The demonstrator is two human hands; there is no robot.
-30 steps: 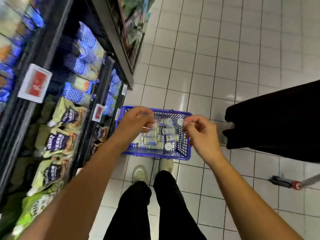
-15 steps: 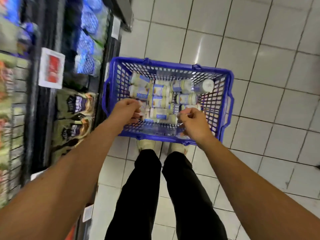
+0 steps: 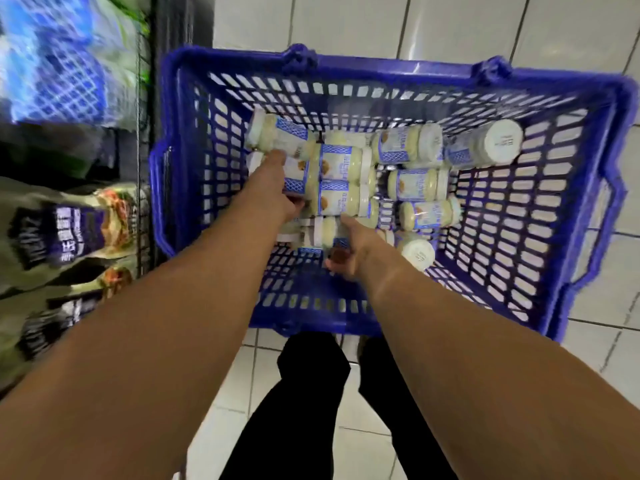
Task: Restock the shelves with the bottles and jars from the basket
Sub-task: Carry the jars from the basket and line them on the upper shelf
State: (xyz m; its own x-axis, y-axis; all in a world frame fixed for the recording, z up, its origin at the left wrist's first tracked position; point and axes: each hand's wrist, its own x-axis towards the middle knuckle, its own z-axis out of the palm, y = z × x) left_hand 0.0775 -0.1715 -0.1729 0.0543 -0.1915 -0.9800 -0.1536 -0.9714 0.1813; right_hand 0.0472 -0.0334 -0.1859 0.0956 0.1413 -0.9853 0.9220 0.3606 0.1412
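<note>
Jars (image 3: 341,164) with blue-and-white labels lie heaped on their sides in a blue plastic basket (image 3: 381,69) set on the tiled floor (image 3: 346,22) beside the shelves (image 3: 140,202), as a person bends over it with both bare arms reaching in. Left hand (image 3: 273,188) is the deeper of the two. Its back is turned to the camera and it is pressed among the jars at the basket's left side. What lies beneath it is hidden, so whether it has closed on a jar cannot be told. Right hand (image 3: 353,251) hangs closer to the basket's near wall, one of its fingers (image 3: 346,221) stretched toward the middle of the heap and the rest curled under (motion blur leaves it unclear whether they hold anything).

Most jars lie with their long axis running left to right, crosswise to the reaching arms. A grip from above would therefore likely span a jar's girth rather than its lid. Two at the right side turn white lids to the camera instead. Restocking looks barely begun, judging by how full the basket is. The shelves stand to the person's left, holding green pouches (image 3: 79,233) and blue packs (image 3: 59,71), so the left hand has the shorter way there.
</note>
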